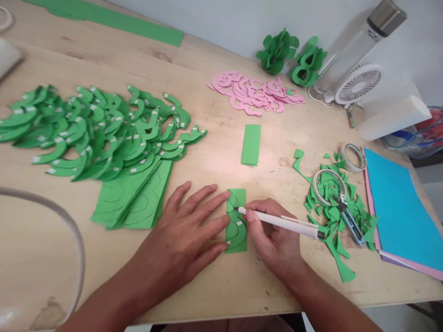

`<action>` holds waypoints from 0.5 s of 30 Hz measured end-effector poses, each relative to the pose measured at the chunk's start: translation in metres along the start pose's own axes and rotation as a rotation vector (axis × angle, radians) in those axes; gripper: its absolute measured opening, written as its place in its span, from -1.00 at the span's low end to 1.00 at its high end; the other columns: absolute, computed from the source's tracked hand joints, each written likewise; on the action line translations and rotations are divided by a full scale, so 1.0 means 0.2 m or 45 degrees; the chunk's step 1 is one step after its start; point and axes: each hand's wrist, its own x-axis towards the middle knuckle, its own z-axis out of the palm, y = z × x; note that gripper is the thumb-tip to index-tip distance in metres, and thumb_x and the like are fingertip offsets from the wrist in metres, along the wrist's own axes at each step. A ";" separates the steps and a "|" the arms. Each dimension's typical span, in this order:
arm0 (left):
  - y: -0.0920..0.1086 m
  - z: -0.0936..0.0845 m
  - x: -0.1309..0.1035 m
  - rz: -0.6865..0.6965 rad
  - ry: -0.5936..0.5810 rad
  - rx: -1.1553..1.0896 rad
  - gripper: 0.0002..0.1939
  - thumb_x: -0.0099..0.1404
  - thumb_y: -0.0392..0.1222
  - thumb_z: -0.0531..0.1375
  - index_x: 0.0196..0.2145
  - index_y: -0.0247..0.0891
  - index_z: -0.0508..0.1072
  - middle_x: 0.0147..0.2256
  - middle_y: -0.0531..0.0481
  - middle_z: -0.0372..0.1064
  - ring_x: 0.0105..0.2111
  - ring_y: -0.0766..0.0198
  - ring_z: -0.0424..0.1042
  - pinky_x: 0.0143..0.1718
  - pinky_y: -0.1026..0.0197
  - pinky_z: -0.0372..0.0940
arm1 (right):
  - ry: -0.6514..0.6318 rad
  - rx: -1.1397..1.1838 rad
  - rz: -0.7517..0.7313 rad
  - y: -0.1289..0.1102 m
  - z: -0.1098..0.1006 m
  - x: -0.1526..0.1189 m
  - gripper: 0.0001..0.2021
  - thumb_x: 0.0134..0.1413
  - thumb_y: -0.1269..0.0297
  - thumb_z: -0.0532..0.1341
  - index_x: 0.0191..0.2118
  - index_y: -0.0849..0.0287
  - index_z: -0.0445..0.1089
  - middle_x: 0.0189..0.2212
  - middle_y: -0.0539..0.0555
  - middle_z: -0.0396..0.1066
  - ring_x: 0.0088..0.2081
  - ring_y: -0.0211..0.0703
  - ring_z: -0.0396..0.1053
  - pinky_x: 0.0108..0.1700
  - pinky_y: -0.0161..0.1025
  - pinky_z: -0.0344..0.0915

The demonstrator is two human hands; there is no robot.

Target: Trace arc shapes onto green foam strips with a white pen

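Observation:
My right hand (275,237) is closed round a white pen (284,222), its dark tip touching a small green paper rectangle (237,244). Curved lines and small white tape bits show on that paper. Spread flat on the table, my left hand (192,228) has its fingertips on the paper's left edge. Beyond them lies another green rectangle (251,144). To the left, green sheets with drawn curves (138,203) are stacked beside a large heap of curved green cutouts (100,133) bearing white tape bits.
Pink cutouts (256,92) and two green paper shapes (277,51) are near the wall. At right are green scraps (332,184), tape rolls (353,157), small scissors (349,221), coloured sheets (404,207), a fan (360,84) and a bottle (349,50). A white cable (74,221) curves at left.

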 end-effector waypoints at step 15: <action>0.01 0.00 0.01 -0.021 -0.001 -0.032 -0.74 0.39 0.03 0.14 -0.03 -0.04 0.45 0.23 0.04 0.28 0.29 0.05 0.14 0.36 -0.14 -0.24 | 0.082 0.118 0.164 0.01 0.01 -0.01 -0.89 0.17 0.33 0.18 -0.33 0.15 0.44 -0.45 0.04 0.51 -0.37 -0.16 0.49 -0.34 -0.24 0.37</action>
